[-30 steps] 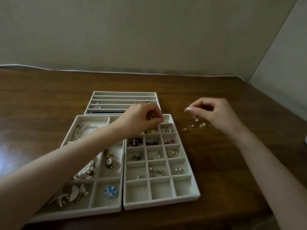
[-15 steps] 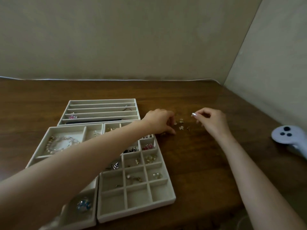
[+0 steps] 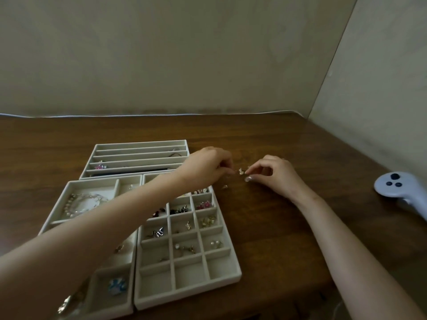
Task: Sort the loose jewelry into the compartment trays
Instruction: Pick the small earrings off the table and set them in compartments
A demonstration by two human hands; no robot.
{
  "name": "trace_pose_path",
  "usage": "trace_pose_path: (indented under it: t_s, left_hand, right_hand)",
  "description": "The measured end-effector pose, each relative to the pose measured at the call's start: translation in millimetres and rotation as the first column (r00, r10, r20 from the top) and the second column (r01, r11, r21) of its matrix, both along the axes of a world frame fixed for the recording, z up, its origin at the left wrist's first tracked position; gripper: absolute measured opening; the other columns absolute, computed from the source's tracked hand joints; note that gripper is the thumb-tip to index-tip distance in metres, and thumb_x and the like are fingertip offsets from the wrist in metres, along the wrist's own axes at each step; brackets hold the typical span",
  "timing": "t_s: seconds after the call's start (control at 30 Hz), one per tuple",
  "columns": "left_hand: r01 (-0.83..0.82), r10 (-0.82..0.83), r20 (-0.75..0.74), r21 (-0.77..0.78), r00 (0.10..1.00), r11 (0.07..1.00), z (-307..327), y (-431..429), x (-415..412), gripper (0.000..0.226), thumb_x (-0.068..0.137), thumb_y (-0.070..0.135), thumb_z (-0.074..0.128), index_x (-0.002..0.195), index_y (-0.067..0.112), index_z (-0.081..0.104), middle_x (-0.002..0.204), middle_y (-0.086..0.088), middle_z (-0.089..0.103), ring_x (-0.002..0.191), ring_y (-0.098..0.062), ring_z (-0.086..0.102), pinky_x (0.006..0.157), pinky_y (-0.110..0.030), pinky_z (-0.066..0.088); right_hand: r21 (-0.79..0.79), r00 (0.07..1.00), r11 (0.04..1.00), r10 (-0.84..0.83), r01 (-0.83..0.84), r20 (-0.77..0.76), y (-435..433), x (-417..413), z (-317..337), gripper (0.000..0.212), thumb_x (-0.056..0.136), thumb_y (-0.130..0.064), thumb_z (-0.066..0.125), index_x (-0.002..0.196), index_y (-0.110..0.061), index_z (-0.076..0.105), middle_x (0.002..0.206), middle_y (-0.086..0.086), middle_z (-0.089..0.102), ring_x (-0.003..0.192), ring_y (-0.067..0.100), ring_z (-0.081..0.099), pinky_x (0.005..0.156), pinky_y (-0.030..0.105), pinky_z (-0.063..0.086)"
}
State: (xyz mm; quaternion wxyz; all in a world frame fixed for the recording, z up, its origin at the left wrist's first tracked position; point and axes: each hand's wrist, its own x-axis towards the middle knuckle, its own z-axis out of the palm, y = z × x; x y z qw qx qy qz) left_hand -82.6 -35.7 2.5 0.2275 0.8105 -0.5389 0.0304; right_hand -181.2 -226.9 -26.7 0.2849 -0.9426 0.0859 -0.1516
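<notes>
Few glinting studs (image 3: 241, 171) between left hand (image 3: 208, 167), right hand (image 3: 276, 177); grained wooden table (image 3: 272, 232).

Pale controller (image 3: 395, 186) on wooden table (image 3: 265, 229)

Back wall (image 3: 161, 54) plain, dull beige-grey w/ faint blotches, fills upper half of frame. Side wall (image 3: 388, 77) at upper rt, paler, meets back wall in a slanted corner line. Dark brown wood-grain table (image 3: 288, 139) across lower half, runs into that corner. Thin pale strip (image 3: 138, 115) along its far edge. Light dim overall; soft glare patch (image 3: 7, 241) on tabletop, lower left.
</notes>
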Motion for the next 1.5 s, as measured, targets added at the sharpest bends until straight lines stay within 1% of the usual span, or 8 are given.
trace_pose_path:
  t_s: [0.07,0.27,0.47,0.63,0.9,1.13,1.27,1.5]
  left_hand:
    - [0.007,-0.008,-0.044,-0.024,0.999,1.000,6.5,27.8,-8.3,0.006,0.088,0.024,0.061,0.087,0.019,0.062,0.085,0.012,0.059,0.078,-0.001,0.052,0.072,-0.017,0.041]
    - [0.045,-0.043,-0.186,0.007,0.982,0.999,16.6,114.5,-30.6,0.005,0.082,0.023,0.066,0.079,0.024,0.064,0.072,0.012,0.061,0.070,-0.001,0.056,0.061,-0.009,0.040]
    - [0.167,-0.146,-0.212,0.082,0.966,0.983,15.0,161.2,-43.3,0.018,0.078,0.051,0.056,0.083,0.035,0.063,0.086,0.016,0.062,0.078,-0.010,0.058,0.066,-0.020,0.047]
    - [0.162,-0.145,-0.195,0.075,0.970,0.984,4.9,160.0,-52.2,0.018,0.074,0.052,0.058,0.082,0.036,0.063,0.090,0.023,0.058,0.080,-0.002,0.056,0.068,-0.007,0.041]
    - [0.050,-0.060,-0.174,-0.063,0.983,0.997,4.4,145.4,-55.3,0.003,0.082,0.028,0.065,0.083,0.030,0.064,0.073,0.019,0.061,0.072,0.002,0.057,0.061,-0.006,0.040]
    - [0.049,-0.066,-0.162,-0.109,0.985,0.993,8.8,124.6,-51.1,0.004,0.085,0.022,0.063,0.088,0.022,0.065,0.077,0.017,0.061,0.075,0.001,0.057,0.062,-0.009,0.042]
    - [0.085,-0.103,-0.168,-0.113,0.980,0.990,14.5,106.3,-47.5,0.008,0.086,0.023,0.062,0.092,0.018,0.066,0.079,0.017,0.060,0.074,0.002,0.057,0.062,-0.009,0.042]
    - [0.106,-0.128,-0.207,-0.116,0.970,0.988,17.9,83.2,-40.6,0.004,0.087,0.022,0.061,0.089,0.022,0.064,0.079,0.018,0.060,0.073,0.005,0.057,0.063,-0.008,0.042]
  right_hand:
    - [-0.035,0.999,0.999,0.029,-0.030,-0.030,0.8,0.9,-2.2,0.012,0.078,-0.031,0.074,0.090,-0.030,0.072,0.090,-0.013,0.058,0.085,0.002,0.049,0.085,0.027,0.037]
    - [-0.042,1.000,0.999,0.011,-0.012,-0.022,3.9,3.7,-4.1,0.008,0.080,-0.026,0.073,0.088,-0.027,0.070,0.096,-0.008,0.060,0.093,0.010,0.053,0.077,0.023,0.039]
    - [-0.008,1.000,1.000,-0.001,0.001,0.004,4.3,3.9,-7.5,0.009,0.079,-0.024,0.074,0.086,-0.022,0.068,0.098,-0.005,0.061,0.096,0.012,0.056,0.081,0.025,0.042]
    - [0.064,0.997,0.998,-0.015,0.010,0.075,8.2,2.5,-7.9,0.008,0.079,-0.023,0.074,0.085,-0.021,0.068,0.096,-0.004,0.061,0.090,0.010,0.056,0.070,0.018,0.039]
    - [0.351,0.989,0.933,0.032,-0.082,0.146,39.4,-16.7,11.5,0.010,0.082,-0.019,0.070,0.089,-0.014,0.066,0.089,0.000,0.066,0.080,0.007,0.059,0.068,0.018,0.046]
    - [0.393,0.933,0.852,0.358,-0.346,0.046,88.9,-79.5,19.1,0.023,0.072,-0.033,0.074,0.085,-0.017,0.065,0.089,-0.003,0.065,0.085,0.012,0.061,0.076,0.021,0.050]
    - [0.402,0.887,0.815,0.461,-0.418,-0.011,100.3,-99.4,23.3,0.019,0.071,-0.041,0.069,0.084,-0.028,0.066,0.094,-0.004,0.065,0.088,0.012,0.061,0.079,0.020,0.049]
    - [0.385,0.924,0.852,0.382,-0.355,0.007,92.1,-94.9,24.8,0.020,0.077,-0.034,0.073,0.093,-0.024,0.069,0.095,-0.010,0.066,0.093,0.009,0.061,0.079,0.019,0.049]
